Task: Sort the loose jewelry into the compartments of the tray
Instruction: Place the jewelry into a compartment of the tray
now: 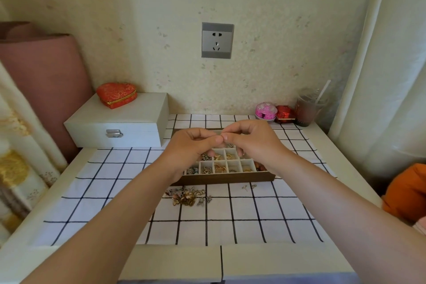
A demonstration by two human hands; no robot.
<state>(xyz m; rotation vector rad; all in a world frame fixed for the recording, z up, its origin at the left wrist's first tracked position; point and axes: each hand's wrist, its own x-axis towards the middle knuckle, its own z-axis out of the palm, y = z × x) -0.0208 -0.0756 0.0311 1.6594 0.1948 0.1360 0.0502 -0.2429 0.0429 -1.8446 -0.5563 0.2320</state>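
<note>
A wooden tray (230,178) with small white compartments sits mid-table, and several compartments hold rings and earrings. Above it, my left hand (191,147) and my right hand (253,143) meet fingertip to fingertip, pinching something too small to make out. Both hands cover the tray's back rows. A loose jewelry pile (187,196) of gold and silver pieces lies on the checked cloth just in front of the tray's left end. Two small earrings (249,187) lie apart in front of its right end.
A white latched box (119,122) with a red heart-shaped case (116,95) on top stands at the back left. A pink round box (266,111), a red box (284,114) and a cup with a straw (307,109) stand at the back right. Curtains hang on both sides.
</note>
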